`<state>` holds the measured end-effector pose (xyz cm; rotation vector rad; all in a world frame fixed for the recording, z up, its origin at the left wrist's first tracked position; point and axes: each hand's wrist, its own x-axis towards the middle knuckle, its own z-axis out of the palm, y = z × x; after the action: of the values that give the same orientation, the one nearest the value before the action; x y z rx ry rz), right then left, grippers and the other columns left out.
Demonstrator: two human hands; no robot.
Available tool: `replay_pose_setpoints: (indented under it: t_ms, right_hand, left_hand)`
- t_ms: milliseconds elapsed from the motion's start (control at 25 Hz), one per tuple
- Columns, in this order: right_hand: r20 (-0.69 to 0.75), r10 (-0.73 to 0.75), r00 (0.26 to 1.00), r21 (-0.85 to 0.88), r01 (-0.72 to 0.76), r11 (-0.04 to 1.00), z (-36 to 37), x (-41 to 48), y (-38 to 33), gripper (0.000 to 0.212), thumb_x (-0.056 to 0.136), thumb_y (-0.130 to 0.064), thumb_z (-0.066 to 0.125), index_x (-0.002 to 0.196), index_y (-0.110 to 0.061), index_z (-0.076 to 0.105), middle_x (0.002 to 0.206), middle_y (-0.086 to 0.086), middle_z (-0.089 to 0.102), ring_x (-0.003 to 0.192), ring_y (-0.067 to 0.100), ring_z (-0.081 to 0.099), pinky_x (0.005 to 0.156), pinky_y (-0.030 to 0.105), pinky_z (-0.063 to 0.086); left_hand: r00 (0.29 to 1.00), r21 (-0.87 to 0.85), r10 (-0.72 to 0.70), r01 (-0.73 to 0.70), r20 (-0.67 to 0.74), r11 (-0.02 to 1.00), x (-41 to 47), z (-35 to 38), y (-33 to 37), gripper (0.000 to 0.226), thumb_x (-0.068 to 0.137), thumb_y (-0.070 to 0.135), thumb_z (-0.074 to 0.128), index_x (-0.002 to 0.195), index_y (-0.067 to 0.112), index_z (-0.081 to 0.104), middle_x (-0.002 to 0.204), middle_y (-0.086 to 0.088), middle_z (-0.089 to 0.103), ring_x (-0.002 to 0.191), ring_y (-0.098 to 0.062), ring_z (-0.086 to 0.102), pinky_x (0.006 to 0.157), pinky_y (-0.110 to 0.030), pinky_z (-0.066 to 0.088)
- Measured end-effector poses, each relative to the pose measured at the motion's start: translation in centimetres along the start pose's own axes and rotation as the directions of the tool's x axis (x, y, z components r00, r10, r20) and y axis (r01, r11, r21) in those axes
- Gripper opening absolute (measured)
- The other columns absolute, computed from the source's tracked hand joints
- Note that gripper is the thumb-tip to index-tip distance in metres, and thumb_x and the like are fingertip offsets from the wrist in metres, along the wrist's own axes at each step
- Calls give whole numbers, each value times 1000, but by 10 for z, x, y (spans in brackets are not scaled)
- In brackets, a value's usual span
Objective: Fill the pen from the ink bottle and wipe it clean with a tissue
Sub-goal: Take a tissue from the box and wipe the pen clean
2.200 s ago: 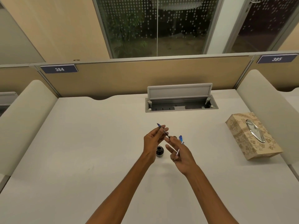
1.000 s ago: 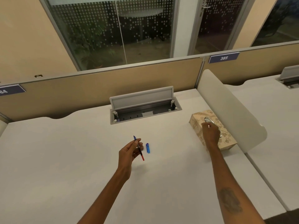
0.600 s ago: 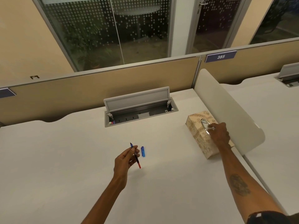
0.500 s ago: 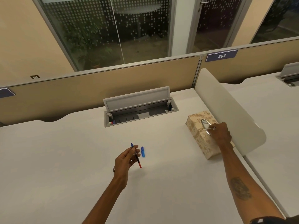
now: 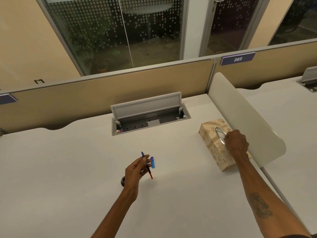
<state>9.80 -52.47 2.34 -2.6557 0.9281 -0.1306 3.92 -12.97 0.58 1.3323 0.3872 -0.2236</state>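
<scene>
My left hand (image 5: 135, 172) pinches a thin pen (image 5: 147, 166) with a blue nib end pointing up and a red rear end pointing down, held above the white desk (image 5: 68, 169). A blue pen cap (image 5: 152, 162) lies on the desk just right of it. The dark ink bottle (image 5: 123, 181) peeks out behind my left wrist, mostly hidden. At the right my right hand (image 5: 236, 143) rests on top of the patterned tissue box (image 5: 214, 148), fingers curled at its oval opening. I cannot tell whether a tissue is in its fingers.
An open grey cable box (image 5: 149, 115) is set in the desk at the back. A white rounded divider panel (image 5: 248, 117) stands just right of the tissue box. A tan partition (image 5: 103, 93) runs along the far edge.
My right hand left the pen, set the blue cap down and reached right onto the tissue box, where its fingers curled at the opening. My left hand keeps holding the pen.
</scene>
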Motion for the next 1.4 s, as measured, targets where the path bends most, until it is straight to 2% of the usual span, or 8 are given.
replay_pose_setpoints:
  t_ms: [160,440,560,640,800,1040,1200,1400]
  right_hand:
    - [20,-39,999,-33,40,999,-1,3,2,19,93,-11,54,102,-7,70,107,20,69,100,42,63,81,42,50]
    - [154,60,986,79,-73,994,-2,4,2,20,97,-19,47,112,-10,57,117,26,61,108,47,56,86,43,45]
    - [123,83,989,177,-104,979,-6,0,8,21,91,-30,60,108,-17,63,115,21,65,105,44,59,85,43,46]
    - [104,53,993,115,-65,991,-6,-4,11,30,83,-36,72,106,-17,69,109,19,69,100,42,63,82,40,47]
    - [34,22,999,41,-23,999,1,-6,9,19,90,-19,58,86,-5,71,98,26,70,90,46,64,77,44,51]
    - [151,110,982,135,-131,982,-12,14,-1,28,92,-29,61,114,-13,70,122,20,66,114,44,57,92,41,46]
    - [234,110,966,237,-166,957,-22,27,-1,26,88,-32,67,108,-17,73,113,17,70,107,38,64,93,39,51]
    - [236,89,968,323,-164,932,-25,26,12,19,88,-30,65,96,-14,71,101,16,72,96,38,66,90,47,53]
  left_hand:
    - [1000,6,-11,11,8,1000,-1,0,-1,24,99,18,55,114,11,72,105,-11,76,102,-30,72,81,-29,59]
    - [1000,-1,-11,11,28,1000,-5,2,0,21,99,19,55,110,15,73,101,-6,78,99,-27,73,81,-29,59]
    - [1000,-7,-7,7,28,1000,-5,0,-1,25,99,20,56,115,11,72,102,-5,78,99,-25,74,77,-25,60]
    - [1000,-12,-8,8,30,1000,-5,-2,-3,24,98,21,57,114,13,73,101,-5,79,98,-23,74,74,-23,60]
    - [998,-19,0,1,61,1000,-6,-2,-7,20,98,22,58,106,19,76,101,-3,79,94,-21,75,70,-21,59]
    - [998,-8,1,-1,67,1000,0,-1,-10,20,95,25,61,106,20,77,102,-4,79,94,-20,75,70,-21,59]
    - [998,-21,4,-3,63,1000,2,-2,-9,19,93,26,62,101,24,79,103,-5,79,90,-18,76,69,-20,58]
    - [998,-5,3,-2,68,1000,3,-1,-11,18,95,26,63,101,26,80,102,-3,79,92,-18,76,69,-19,58]
